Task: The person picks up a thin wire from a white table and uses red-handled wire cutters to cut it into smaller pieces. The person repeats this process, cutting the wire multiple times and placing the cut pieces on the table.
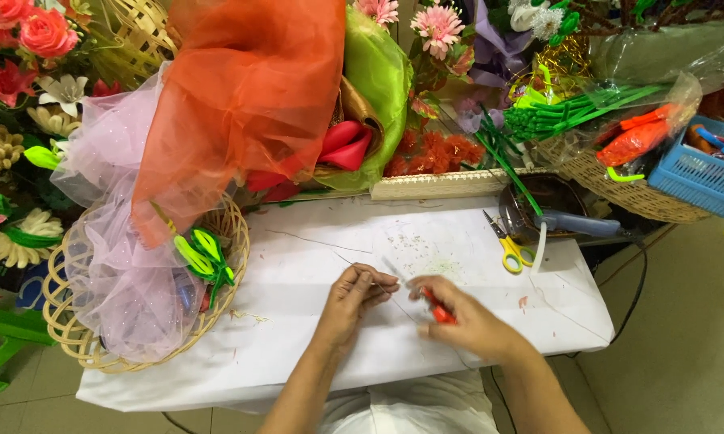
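Observation:
My left hand (358, 296) rests over the white table (298, 354), its fingertips pinched on a thin wire (347, 263) that runs up and left across the paper. My right hand (458, 315) is closed around a small tool with red-orange handles (439, 312), whose tip meets the left fingertips. A short pale strip (393, 268) pokes up between the two hands. The tool's jaws are hidden by my fingers.
Yellow-handled scissors (510, 245) and a grey glue gun (575, 223) lie at the table's back right. A woven basket (73, 337) with pink tulle and green leaves sits at the left. Orange fabric (249, 96), artificial flowers, green stems (571, 112) and a blue basket (699, 173) crowd the back.

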